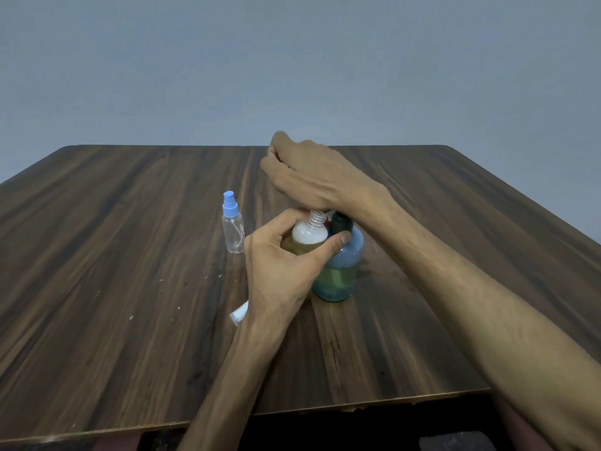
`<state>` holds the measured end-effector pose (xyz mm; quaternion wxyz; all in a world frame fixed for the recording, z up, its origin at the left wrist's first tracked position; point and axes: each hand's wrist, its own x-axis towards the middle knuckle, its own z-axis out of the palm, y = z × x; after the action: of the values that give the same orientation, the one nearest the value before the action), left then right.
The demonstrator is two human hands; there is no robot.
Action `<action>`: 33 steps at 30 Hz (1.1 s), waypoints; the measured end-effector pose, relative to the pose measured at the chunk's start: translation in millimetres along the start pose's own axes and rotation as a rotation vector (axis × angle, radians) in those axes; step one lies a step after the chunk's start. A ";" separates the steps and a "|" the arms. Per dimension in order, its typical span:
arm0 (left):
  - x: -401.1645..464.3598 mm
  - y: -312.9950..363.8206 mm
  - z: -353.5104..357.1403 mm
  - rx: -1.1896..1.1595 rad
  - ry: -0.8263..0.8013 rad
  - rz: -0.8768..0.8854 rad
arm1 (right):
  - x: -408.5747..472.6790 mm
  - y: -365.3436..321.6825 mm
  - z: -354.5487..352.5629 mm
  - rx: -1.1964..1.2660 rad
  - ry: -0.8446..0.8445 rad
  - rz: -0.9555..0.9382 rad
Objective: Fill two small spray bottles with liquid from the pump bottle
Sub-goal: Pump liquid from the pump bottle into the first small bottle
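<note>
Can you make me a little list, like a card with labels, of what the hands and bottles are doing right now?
left hand: grips the open small bottle, partly filled with yellowish liquid
right hand: lies on top of the pump bottle; its head is hidden
second spray bottle: upright on the table, blue cap on, looks empty
loose white piece: lies by the left wrist; cannot tell what it is

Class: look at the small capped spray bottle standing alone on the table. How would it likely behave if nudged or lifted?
The capped spray bottle looks clear and empty, so it is probably very light. Tall and narrow, it would likely tip from a sideways nudge, then roll on the table. Its smooth plastic may be slightly slippery.
</note>
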<state>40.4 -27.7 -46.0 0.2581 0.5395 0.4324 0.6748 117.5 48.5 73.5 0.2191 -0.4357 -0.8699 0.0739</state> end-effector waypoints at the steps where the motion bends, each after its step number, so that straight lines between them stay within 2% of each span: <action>1: -0.2 0.1 0.0 0.000 0.004 0.003 | 0.2 0.2 0.9 -0.003 0.003 -0.005; 4: -0.5 0.6 -0.2 0.000 -0.004 0.013 | -0.8 1.1 -0.6 0.020 0.088 -0.026; 8: 0.4 -0.5 -1.0 0.028 -0.010 0.019 | -2.7 0.8 2.1 0.020 -0.012 0.021; 12: -0.1 1.1 0.1 0.012 0.006 0.008 | 0.6 -2.0 -8.3 0.104 0.025 0.050; 20: 1.1 -0.7 -0.8 0.016 -0.002 0.014 | 2.4 -1.1 -2.0 -0.035 -0.004 0.047; 26: 0.7 -0.7 -1.1 0.023 -0.011 0.029 | 2.4 -4.3 -6.2 -0.006 0.219 -0.013; 30: 1.4 -1.9 -0.4 0.020 -0.013 0.032 | -0.9 -1.7 2.2 -0.045 0.117 0.010; 33: 0.2 -1.4 -0.6 0.021 -0.006 0.026 | -1.0 -3.5 -0.8 -0.041 0.171 -0.022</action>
<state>39.6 -27.0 -47.2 0.2447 0.5497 0.4318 0.6719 115.9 45.5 75.0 0.2846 -0.4354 -0.8539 0.0161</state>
